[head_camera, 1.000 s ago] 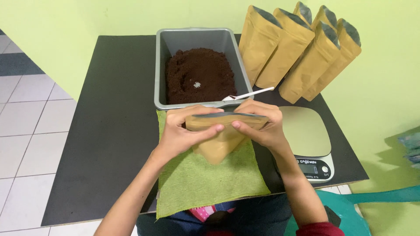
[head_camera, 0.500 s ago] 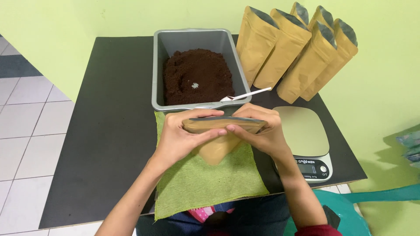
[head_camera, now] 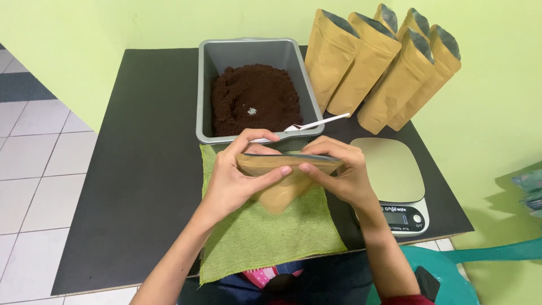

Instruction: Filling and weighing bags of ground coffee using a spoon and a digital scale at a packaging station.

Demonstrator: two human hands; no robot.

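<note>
Both hands hold one brown paper pouch [head_camera: 282, 189] upright over a green cloth [head_camera: 271, 237]. My left hand [head_camera: 234, 181] grips the pouch's left top edge, thumb in front. My right hand [head_camera: 341, 175] pinches the right top edge, fingers along the rim. The pouch's mouth is pressed nearly flat between them. Just beyond it stands a grey metal tray [head_camera: 209, 85] of dark brown powder [head_camera: 251, 99] with a white spoon [head_camera: 316, 123] resting on its front right rim.
Several filled brown pouches [head_camera: 384, 68] lean together at the back right of the black table [head_camera: 141, 158]. A digital kitchen scale [head_camera: 395, 181] sits right of the cloth. A teal chair [head_camera: 451, 277] shows at the lower right; tiled floor lies left.
The hands have pressed the pouch's top edge closer together; the view has shifted slightly. The tray, scale and pouches have not moved.
</note>
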